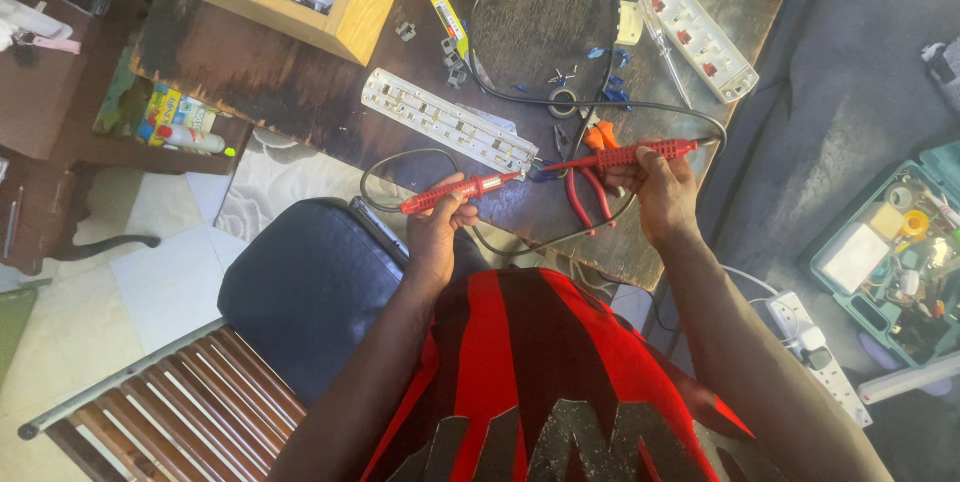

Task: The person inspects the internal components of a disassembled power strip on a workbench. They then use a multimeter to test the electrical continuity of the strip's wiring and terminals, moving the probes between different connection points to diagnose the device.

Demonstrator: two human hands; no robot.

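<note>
Head view: the left hand [437, 232] gripped a red screwdriver [458, 191], the right hand [662, 192] a red probe tool [625, 155], tips meeting at the end of an opened white power strip [448, 122] near the table's [300, 92] front edge. Red pliers [590, 192] lay beneath.

Dark worn wood table [300, 92], pale tile floor [150, 272], slatted chair w/ dark cushion [300, 292], grey sofa [850, 72]

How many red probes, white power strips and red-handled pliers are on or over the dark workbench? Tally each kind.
Red probes: 2, one in each hand
White power strips: 2
Red-handled pliers: 1
Total: 5
</note>
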